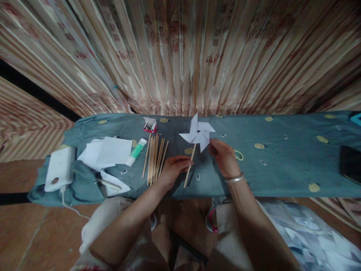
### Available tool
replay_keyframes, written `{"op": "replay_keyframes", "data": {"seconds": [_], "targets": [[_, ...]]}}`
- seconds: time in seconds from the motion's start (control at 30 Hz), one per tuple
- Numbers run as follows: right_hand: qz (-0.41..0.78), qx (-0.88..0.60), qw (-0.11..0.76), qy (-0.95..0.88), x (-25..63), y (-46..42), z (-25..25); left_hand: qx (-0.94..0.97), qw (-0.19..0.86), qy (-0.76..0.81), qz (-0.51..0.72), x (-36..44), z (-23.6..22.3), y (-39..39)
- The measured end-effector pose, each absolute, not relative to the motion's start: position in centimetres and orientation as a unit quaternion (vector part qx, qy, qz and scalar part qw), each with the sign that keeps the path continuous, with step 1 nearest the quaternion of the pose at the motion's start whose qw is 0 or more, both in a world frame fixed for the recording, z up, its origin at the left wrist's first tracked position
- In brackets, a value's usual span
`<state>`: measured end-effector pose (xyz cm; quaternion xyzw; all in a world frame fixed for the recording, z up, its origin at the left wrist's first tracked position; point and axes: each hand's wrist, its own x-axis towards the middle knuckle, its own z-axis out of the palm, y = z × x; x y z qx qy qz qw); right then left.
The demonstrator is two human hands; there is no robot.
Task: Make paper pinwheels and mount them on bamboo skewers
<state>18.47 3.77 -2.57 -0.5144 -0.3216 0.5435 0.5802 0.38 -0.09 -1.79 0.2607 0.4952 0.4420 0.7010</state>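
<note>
A white paper pinwheel (203, 136) with a round metal pin at its centre stands out above the cloth, fixed to a thin wooden stick (189, 169). My left hand (176, 169) pinches that stick between thumb and fingers, below the blades. At the pinwheel's right side is my right hand (224, 156), its fingers bent close to the lower right blade. Whether those fingers touch or grip the paper I cannot tell. Left of my left hand lie several loose wooden sticks (153, 156), beside a green and white glue stick (137, 152).
A small red box of pins (150, 125) sits open behind the sticks. White paper sheets (114, 151), a folded paper piece with a pen-like tool (109, 184) and a white device with a cable (59, 168) lie left. A black object (350, 163) is at right.
</note>
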Motion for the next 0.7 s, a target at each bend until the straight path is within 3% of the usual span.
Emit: {"op": "replay_keyframes", "data": {"seconds": [0.7], "targets": [[0.621, -0.437, 0.570, -0.314, 17.2, 3.1, -1.6, 0.266, 0.693, 0.506, 0.439, 0.7, -2.4, -0.2]]}}
